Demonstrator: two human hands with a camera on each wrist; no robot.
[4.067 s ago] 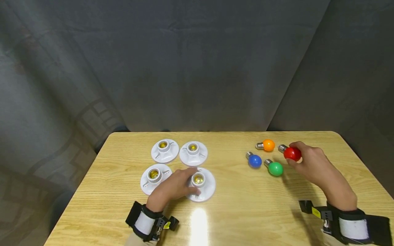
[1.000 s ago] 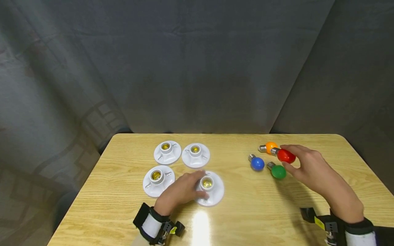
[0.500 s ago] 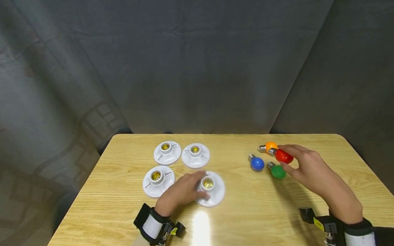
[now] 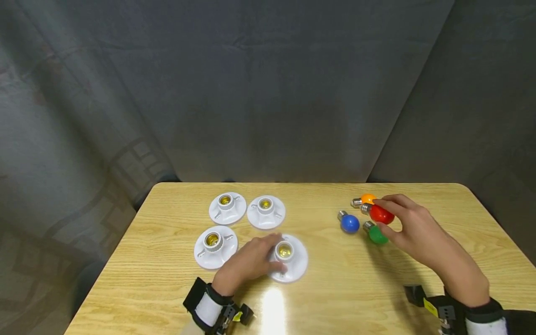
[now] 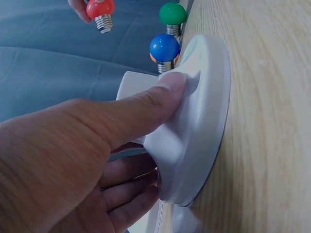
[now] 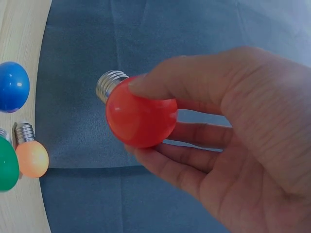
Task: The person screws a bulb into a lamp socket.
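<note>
My left hand [image 4: 252, 260] grips a round white lamp holder [image 4: 295, 253] by its base. In the left wrist view the thumb [image 5: 146, 104] lies along the sloping side beside the collar, and the other fingers curl behind the base. The brass-coloured socket faces up. A red light bulb [image 6: 141, 114] is pinched by my right hand [image 4: 423, 235] between thumb and fingertips, held above the table with its silver screw base pointing left. In the head view the red bulb partly overlaps an orange bulb [image 4: 367, 199]. A green bulb [image 4: 378, 235] lies just below it, and a blue bulb [image 4: 349, 224] to the left.
Three more white lamp holders stand on the wooden table [image 4: 322, 288]: one back left [image 4: 236, 211], one behind the held holder [image 4: 276, 217], and one front left [image 4: 203, 256], beside my left hand. A grey curtain [image 4: 268, 93] hangs behind the table.
The left hand has shifted the lamp holder rightward, away from the other holders. My right hand has lifted the red bulb and carried it left, over the other bulbs.
</note>
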